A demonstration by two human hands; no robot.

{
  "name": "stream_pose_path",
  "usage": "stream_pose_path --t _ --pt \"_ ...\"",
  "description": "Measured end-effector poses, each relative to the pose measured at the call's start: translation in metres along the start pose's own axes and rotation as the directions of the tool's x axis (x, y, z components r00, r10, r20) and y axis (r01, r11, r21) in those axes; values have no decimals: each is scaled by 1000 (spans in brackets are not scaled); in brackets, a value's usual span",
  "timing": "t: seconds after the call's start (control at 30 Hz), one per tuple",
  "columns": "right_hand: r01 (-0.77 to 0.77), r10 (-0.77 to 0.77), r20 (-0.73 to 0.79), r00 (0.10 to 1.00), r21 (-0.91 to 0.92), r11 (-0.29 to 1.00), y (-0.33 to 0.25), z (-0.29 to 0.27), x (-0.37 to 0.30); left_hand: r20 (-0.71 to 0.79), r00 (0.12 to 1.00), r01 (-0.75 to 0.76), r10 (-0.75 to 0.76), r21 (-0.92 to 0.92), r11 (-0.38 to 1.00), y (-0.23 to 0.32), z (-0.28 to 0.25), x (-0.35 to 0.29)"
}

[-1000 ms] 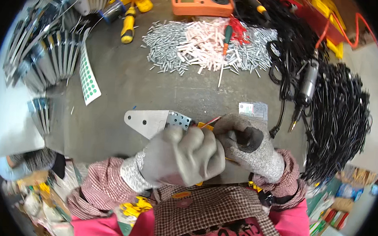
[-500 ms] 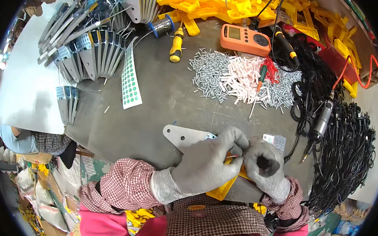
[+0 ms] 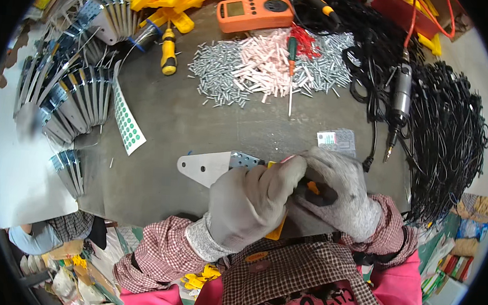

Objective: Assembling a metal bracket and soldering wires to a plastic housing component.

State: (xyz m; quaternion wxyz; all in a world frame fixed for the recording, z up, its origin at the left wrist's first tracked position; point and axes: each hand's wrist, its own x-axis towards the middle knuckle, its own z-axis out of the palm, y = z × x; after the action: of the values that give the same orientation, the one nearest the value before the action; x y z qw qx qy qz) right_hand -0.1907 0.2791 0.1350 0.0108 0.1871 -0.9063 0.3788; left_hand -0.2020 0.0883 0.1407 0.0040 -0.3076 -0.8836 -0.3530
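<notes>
Both gloved hands meet close to my body over a yellow plastic housing, which is mostly hidden beneath them. My left hand is closed, thumb and forefinger pressed together, with a bit of red showing at the fingertips. My right hand curls in a pinch, its fingertips touching those of the left. What either pinch holds is too covered to name. Just left of the hands lies a flat metal bracket with round holes and a perforated bluish end, partly behind my left hand.
Beyond the hands are heaps of screws and pale sleeves, a green-handled screwdriver and an orange meter. A power screwdriver and black cables sit right. Stacked brackets and a sticker sheet lie left.
The view has shifted, so the table things appear farther left. My hands have drawn closer together, and more of the bracket's perforated end shows. The dark opening in the right hand's curl looks wider.
</notes>
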Motion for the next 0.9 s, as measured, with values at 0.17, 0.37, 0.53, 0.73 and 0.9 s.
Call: stream_pose_path --t 0.17,0.37,0.53,0.73,0.9 --pt "-218 147 198 969 403 889 20 0 3 12 1000 -20 19 106 994 -2 3 -4" --pt "260 -243 124 962 -142 955 20 -8 1 110 958 286 -266 -273 918 -11 -2 12" --pt "-380 238 387 891 348 857 33 0 4 116 990 -100 78 197 975 -8 -3 -3" --pt "-355 258 247 934 551 755 39 -2 3 -659 691 439 -296 58 897 -67 -81 -32" --pt "-338 200 361 911 373 864 14 -15 24 -711 296 555 -638 -415 721 -225 -189 -155"
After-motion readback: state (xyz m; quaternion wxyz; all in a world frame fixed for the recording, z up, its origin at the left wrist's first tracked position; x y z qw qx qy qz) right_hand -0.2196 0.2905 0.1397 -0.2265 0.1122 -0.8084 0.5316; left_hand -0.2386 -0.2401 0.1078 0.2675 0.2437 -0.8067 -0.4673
